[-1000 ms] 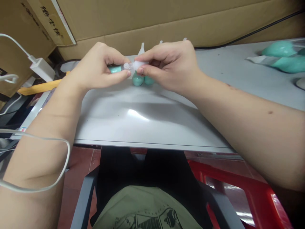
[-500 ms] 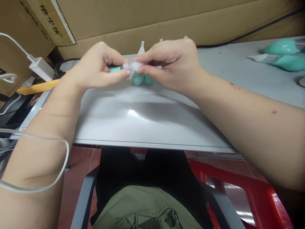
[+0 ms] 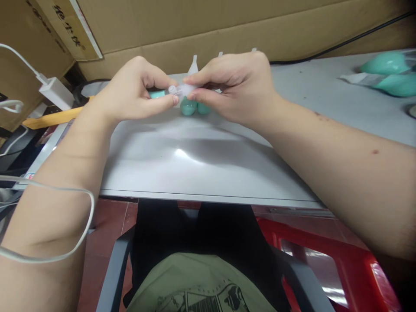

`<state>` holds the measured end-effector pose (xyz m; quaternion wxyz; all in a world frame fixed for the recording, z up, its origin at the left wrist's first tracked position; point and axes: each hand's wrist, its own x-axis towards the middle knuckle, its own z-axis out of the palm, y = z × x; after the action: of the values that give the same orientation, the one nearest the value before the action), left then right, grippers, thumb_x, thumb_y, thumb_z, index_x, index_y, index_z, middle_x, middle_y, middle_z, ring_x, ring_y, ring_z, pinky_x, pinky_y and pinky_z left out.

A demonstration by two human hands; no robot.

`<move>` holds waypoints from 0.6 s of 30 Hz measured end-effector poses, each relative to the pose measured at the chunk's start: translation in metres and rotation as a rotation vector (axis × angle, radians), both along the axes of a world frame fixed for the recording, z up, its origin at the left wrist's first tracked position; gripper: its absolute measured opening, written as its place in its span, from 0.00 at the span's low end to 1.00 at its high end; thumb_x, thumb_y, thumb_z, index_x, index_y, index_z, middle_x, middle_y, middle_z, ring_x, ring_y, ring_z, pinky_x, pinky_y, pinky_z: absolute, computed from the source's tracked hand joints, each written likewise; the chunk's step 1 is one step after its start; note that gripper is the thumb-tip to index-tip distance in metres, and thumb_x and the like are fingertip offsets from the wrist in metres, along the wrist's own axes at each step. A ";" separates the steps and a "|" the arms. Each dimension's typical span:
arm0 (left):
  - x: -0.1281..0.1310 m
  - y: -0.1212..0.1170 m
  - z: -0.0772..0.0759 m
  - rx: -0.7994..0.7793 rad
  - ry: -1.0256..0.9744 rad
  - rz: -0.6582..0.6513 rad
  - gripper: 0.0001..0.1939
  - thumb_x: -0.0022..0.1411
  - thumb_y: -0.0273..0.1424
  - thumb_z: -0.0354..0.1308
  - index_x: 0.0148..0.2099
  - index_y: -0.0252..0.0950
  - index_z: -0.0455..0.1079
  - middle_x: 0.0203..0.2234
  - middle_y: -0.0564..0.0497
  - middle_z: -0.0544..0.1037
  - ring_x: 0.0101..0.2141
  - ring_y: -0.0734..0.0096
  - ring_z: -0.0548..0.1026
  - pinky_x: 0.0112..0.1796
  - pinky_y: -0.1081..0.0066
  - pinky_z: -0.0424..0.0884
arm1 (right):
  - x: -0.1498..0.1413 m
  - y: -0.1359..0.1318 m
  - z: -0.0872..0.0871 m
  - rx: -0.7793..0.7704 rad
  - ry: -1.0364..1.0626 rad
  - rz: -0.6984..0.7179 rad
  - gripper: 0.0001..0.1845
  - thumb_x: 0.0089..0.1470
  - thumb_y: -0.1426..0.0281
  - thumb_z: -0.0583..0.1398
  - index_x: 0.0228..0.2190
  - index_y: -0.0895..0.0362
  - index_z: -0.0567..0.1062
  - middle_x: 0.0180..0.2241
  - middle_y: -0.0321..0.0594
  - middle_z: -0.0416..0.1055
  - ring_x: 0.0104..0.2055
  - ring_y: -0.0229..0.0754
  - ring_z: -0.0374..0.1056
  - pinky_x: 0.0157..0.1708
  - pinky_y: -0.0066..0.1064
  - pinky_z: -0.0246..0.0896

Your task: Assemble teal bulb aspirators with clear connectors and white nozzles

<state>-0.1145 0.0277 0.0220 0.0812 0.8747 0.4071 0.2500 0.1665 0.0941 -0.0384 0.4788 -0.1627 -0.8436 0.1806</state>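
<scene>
One green piece [image 3: 156,94]: held sideways above the table [image 3: 182,182] in the left hand [image 3: 133,93], which covers most of it.
Left fingers: thumb and forefinger pinching the piece beside its clear neck [image 3: 175,90]; how the other fingers are curled, I cannot tell.
White tip [image 3: 187,89]: at the end of the clear neck, pinched between thumb and forefinger of the right hand [image 3: 240,86]; how far the two parts fit together cannot be made out.
Standing green bulbs [image 3: 188,108]: two visible on the table behind the right hand and partly hidden by it, a pale spout [image 3: 193,66] rising above.
Table's right end: lying green bulbs [image 3: 386,64].
Back: cardboard [image 3: 195,26] and a black cable [image 3: 344,43].
Left side: white charger [image 3: 57,93] near a yellow strip [image 3: 53,118].
</scene>
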 end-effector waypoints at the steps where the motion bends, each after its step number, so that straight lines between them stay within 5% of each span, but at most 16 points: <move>1: -0.002 0.002 -0.002 0.023 -0.019 -0.021 0.24 0.75 0.51 0.65 0.42 0.36 0.90 0.28 0.52 0.69 0.32 0.72 0.61 0.39 0.61 0.63 | -0.001 0.001 -0.001 0.008 0.027 0.003 0.04 0.68 0.61 0.78 0.40 0.35 0.96 0.44 0.30 0.96 0.47 0.60 0.90 0.58 0.54 0.88; 5: -0.009 0.010 -0.008 0.049 0.018 -0.032 0.18 0.78 0.42 0.69 0.44 0.31 0.90 0.29 0.51 0.74 0.35 0.72 0.61 0.42 0.62 0.63 | -0.004 0.002 -0.005 -0.009 0.075 0.055 0.08 0.68 0.64 0.78 0.40 0.35 0.97 0.44 0.28 0.96 0.46 0.57 0.91 0.53 0.52 0.88; 10: -0.011 0.017 -0.010 0.105 -0.001 -0.092 0.13 0.77 0.38 0.72 0.40 0.36 0.86 0.26 0.55 0.66 0.30 0.72 0.57 0.39 0.61 0.60 | -0.007 0.007 -0.013 -0.060 0.139 0.104 0.04 0.69 0.63 0.80 0.43 0.37 0.99 0.42 0.32 0.95 0.42 0.55 0.90 0.46 0.49 0.89; 18: -0.007 0.017 -0.011 0.200 0.022 -0.193 0.26 0.84 0.49 0.63 0.41 0.35 0.87 0.26 0.56 0.63 0.29 0.75 0.57 0.43 0.60 0.66 | -0.005 0.005 -0.016 -0.147 0.130 0.072 0.04 0.71 0.64 0.83 0.44 0.39 0.98 0.41 0.32 0.95 0.42 0.53 0.90 0.45 0.46 0.91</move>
<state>-0.1213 0.0446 0.0112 0.0126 0.9163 0.2949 0.2707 0.1619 0.0993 -0.0547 0.5123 -0.1550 -0.8007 0.2691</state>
